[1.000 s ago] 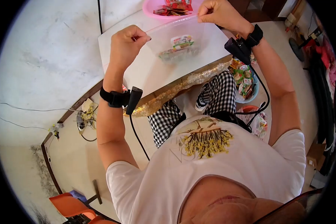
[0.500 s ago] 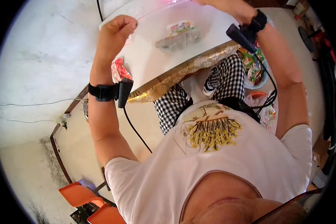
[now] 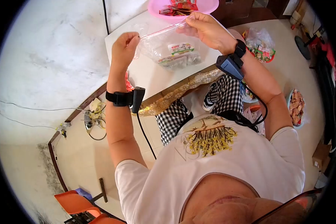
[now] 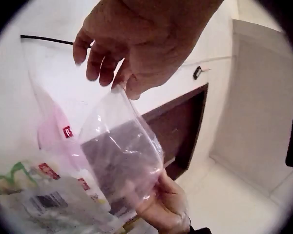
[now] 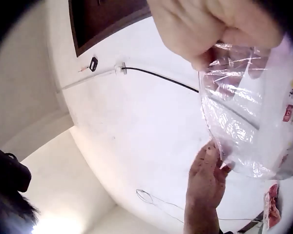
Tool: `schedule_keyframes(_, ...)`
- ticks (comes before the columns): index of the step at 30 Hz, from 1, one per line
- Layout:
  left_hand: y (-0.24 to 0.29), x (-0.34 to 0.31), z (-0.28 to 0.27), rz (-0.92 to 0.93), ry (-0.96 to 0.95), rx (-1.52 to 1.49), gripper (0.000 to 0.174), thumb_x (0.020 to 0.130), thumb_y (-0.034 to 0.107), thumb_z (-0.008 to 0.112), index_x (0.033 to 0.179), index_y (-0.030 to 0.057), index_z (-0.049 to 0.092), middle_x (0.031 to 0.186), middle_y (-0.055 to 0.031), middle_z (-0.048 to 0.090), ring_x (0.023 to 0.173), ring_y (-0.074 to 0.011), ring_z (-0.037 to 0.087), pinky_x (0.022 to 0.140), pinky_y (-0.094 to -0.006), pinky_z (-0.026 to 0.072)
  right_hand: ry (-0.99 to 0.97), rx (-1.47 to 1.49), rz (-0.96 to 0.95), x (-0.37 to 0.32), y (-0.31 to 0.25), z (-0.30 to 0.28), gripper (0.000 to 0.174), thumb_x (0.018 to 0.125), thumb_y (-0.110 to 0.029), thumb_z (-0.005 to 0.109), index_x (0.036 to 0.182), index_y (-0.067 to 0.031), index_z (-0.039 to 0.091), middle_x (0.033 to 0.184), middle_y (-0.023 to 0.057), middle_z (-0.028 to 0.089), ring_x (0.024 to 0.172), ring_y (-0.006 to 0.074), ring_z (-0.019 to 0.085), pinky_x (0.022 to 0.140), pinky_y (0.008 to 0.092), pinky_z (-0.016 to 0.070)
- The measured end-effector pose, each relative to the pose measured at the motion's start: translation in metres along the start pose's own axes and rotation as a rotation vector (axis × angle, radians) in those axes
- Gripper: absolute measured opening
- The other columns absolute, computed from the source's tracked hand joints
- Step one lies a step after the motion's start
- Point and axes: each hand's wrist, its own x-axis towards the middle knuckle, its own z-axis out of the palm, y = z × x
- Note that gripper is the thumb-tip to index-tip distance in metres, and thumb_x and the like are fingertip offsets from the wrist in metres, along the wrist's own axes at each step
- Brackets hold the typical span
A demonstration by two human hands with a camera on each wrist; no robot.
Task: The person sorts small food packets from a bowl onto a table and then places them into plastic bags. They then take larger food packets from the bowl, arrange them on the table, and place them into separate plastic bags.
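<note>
A clear plastic bag (image 3: 153, 48) hangs between both hands over the white table (image 3: 153, 78), its top edge drawn into a line. White-and-green snack packets (image 3: 181, 48) lie in its lower part. At one top corner, my left hand (image 3: 124, 48) pinches the plastic between thumb and fingertips, as the left wrist view also shows. Toward the other end, my right hand (image 3: 211, 33) holds the edge with the thumb in front. In the right wrist view, that hand's fingers (image 5: 227, 83) show through the plastic.
Behind the bag, a pink basin (image 3: 214, 4) holds red packets (image 3: 183, 6). Another red packet (image 3: 128, 83) lies by the table's left edge. On the floor at right stand a container of bagged packets (image 3: 263, 44) and a basin of brown packets (image 3: 296, 106). An orange chair (image 3: 71, 202) is lower left.
The head view tilted away and came back. My right hand's grip has shifted, its fingers now behind the plastic along the edge. My left hand still pinches its corner.
</note>
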Motion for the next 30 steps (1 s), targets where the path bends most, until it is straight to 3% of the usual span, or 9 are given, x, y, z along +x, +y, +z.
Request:
schedule_keyframes(2,0.010,0.006,0.007,0.345,0.173,0.199,0.024,0.087,0.023,0.067,0.101,0.0026,0.069,0.087,-0.0103,0.068,0.080,-0.0222,0.065,0.075,-0.0317,0.0498,0.048,-0.005,0.016,0.001,0.001,0.002,0.015,0.100,-0.020,0.054,0.102,-0.0055,0.057,0.106,0.0084,0.065,0.106,0.0220,0.064,0.096,0.0314,0.0503)
schedule_keyframes(5,0.054,0.007,0.027,0.452,0.084,0.259,0.025,0.084,0.025,0.069,0.100,0.0057,0.069,0.094,-0.0129,0.069,0.081,-0.0276,0.066,0.075,-0.0347,0.0507,0.073,-0.007,0.014,0.002,0.005,0.002,0.018,0.100,-0.020,0.054,0.105,-0.0039,0.058,0.107,0.0092,0.065,0.103,0.0213,0.065,0.094,0.0316,0.0507)
schedule_keyframes(8,0.057,0.017,0.054,0.479,-0.042,0.277,0.026,0.083,0.027,0.071,0.096,0.0055,0.070,0.087,-0.0116,0.069,0.077,-0.0272,0.065,0.071,-0.0349,0.0511,0.093,-0.001,-0.010,0.001,0.004,0.005,0.018,0.099,-0.018,0.054,0.106,-0.0024,0.058,0.105,0.0093,0.065,0.099,0.0213,0.066,0.092,0.0312,0.0515)
schedule_keyframes(11,0.066,0.024,0.058,0.224,-0.298,0.194,0.026,0.082,0.029,0.071,0.090,0.0043,0.070,0.078,-0.0108,0.068,0.069,-0.0268,0.064,0.065,-0.0358,0.0501,0.101,-0.007,-0.019,-0.004,0.000,0.008,0.017,0.099,-0.018,0.055,0.106,-0.0029,0.058,0.104,0.0095,0.066,0.098,0.0210,0.066,0.091,0.0306,0.0514)
schedule_keyframes(14,0.066,0.022,0.051,0.240,-0.308,0.195,0.025,0.082,0.026,0.071,0.084,0.0019,0.069,0.068,-0.0103,0.065,0.062,-0.0230,0.061,0.060,-0.0338,0.0476,0.111,-0.012,-0.025,-0.005,0.003,0.003,0.017,0.099,-0.019,0.055,0.106,-0.0036,0.059,0.103,0.0100,0.067,0.099,0.0205,0.066,0.089,0.0299,0.0511)
schedule_keyframes(16,0.061,0.020,0.041,0.207,-0.309,0.162,0.023,0.082,0.023,0.071,0.083,0.0007,0.068,0.067,-0.0095,0.064,0.060,-0.0195,0.058,0.058,-0.0322,0.0462,0.121,-0.017,-0.042,-0.005,0.003,0.002,0.017,0.099,-0.019,0.055,0.104,-0.0040,0.059,0.103,0.0103,0.068,0.100,0.0202,0.066,0.088,0.0296,0.0506)
schedule_keyframes(21,0.027,0.011,0.011,0.239,-0.239,0.084,0.018,0.083,0.018,0.071,0.084,0.0002,0.068,0.066,-0.0070,0.063,0.060,-0.0121,0.055,0.057,-0.0276,0.0446,0.111,-0.001,0.017,-0.003,0.005,-0.014,0.014,0.098,-0.017,0.055,0.107,-0.0065,0.060,0.111,0.0064,0.064,0.111,0.0241,0.063,0.102,0.0349,0.0475)
schedule_keyframes(24,0.015,0.001,-0.004,0.008,-0.215,0.077,0.014,0.084,0.014,0.069,0.086,0.0005,0.069,0.070,-0.0031,0.064,0.063,-0.0090,0.055,0.058,-0.0244,0.0438,0.107,0.005,0.013,-0.003,0.005,-0.015,0.013,0.098,-0.017,0.056,0.104,-0.0070,0.060,0.110,0.0054,0.064,0.110,0.0244,0.063,0.102,0.0348,0.0475)
schedule_keyframes(30,-0.007,-0.014,0.004,-0.134,-0.106,-0.440,0.009,0.089,0.012,0.067,0.090,0.0030,0.067,0.082,-0.0001,0.066,0.075,-0.0089,0.059,0.067,-0.0212,0.0436,0.078,0.014,-0.005,-0.005,0.003,-0.018,0.013,0.098,-0.018,0.057,0.102,-0.0070,0.061,0.106,0.0036,0.064,0.110,0.0243,0.063,0.102,0.0346,0.0472)
